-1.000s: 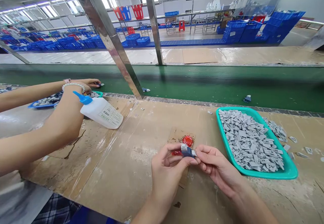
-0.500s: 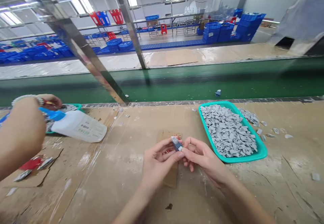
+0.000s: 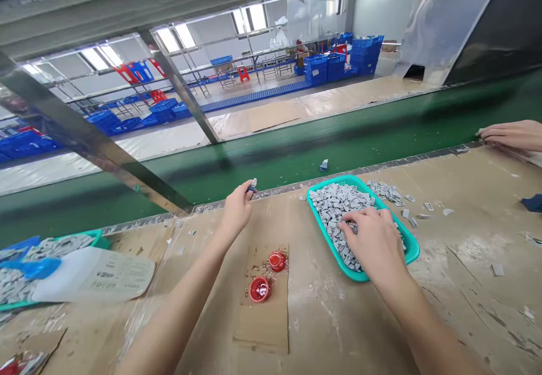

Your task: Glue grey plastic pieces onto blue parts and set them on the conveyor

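My left hand reaches to the far edge of the bench, pinching a small blue-and-grey assembled part in its fingertips. My right hand lies in a teal plastic tray, its fingers down on a heap of small grey pieces. Whether those fingers hold a piece is hidden. Between my hands, two red caps sit on a glue-stained cardboard sheet, touching neither hand.
A green conveyor belt runs behind the bench, with a blue part on it. A white glue bottle lies at the left on a second tray. A co-worker's hand rests at the right.
My hands have parted. The left has carried the blue part out to the far bench edge, and the right has gone into the tray. A second red cap shows, and the view has swung.
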`<state>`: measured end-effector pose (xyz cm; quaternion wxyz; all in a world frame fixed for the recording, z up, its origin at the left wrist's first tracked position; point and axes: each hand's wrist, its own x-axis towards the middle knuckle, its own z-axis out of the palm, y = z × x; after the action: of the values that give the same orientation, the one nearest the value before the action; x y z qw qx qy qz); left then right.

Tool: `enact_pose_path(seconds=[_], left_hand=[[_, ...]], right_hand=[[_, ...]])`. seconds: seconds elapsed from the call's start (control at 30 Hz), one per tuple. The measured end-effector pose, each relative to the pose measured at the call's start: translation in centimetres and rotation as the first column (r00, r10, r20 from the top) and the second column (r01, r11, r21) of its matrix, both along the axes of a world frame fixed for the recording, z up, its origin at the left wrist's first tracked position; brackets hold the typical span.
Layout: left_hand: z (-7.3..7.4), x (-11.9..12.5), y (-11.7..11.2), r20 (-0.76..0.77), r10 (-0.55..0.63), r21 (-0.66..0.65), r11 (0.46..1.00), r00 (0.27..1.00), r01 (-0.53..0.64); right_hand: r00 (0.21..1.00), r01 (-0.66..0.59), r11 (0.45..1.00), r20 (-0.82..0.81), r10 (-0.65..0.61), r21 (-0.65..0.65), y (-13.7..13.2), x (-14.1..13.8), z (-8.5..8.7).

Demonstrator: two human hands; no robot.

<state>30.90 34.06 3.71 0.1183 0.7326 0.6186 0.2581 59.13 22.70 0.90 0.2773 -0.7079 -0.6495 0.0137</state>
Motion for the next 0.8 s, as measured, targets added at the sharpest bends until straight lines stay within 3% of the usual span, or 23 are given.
enact_pose_path(seconds=[0.2, 0.3, 0.4, 0.53, 0.63, 0.7, 0.8], left_hand=[[-1.9, 2.0, 7.4, -0.251, -0.046, -0.095, 0.995, 0.967, 0.023], [-2.2, 4.3, 9.3, -0.302, -0.08, -0.114, 0.992, 0.95, 0.047], [-2.3, 8.1, 10.6, -0.309, -0.145, -0.113, 0.987, 0.94, 0.115], [-2.6, 13.8, 12.0, -0.282, -0.247, -0.175, 0.963, 0.927, 0.204], [-2.7, 16.2, 12.7, -0.252, -0.251, -0.23, 0.954, 0.935, 0.194], [-2.5, 16.3, 12.6, -0.21, -0.229, -0.257, 0.951, 0.95, 0.173], [-1.7, 14.2, 11.3, -0.091, -0.207, -0.286, 0.942, 0.974, 0.174]], right_hand=[[0.992, -0.115, 0.991, -0.035, 0.118, 0.066, 0.0, -0.6, -0.1], [0.974, -0.136, 0.983, -0.167, 0.156, 0.126, 0.0, -0.5, 0.3], [0.933, -0.151, 0.976, -0.303, 0.194, 0.159, -0.2, -0.5, 1.0], [0.767, -0.292, 0.953, -0.574, 0.286, 0.085, -0.8, -1.0, 2.1], [0.608, -0.365, 0.929, -0.74, 0.288, 0.062, -1.3, -1.9, 2.8], [0.542, -0.403, 0.912, -0.783, 0.305, 0.076, -1.7, -2.5, 3.1], [0.489, -0.467, 0.883, -0.817, 0.305, 0.05, -2.5, -3.5, 3.3]])
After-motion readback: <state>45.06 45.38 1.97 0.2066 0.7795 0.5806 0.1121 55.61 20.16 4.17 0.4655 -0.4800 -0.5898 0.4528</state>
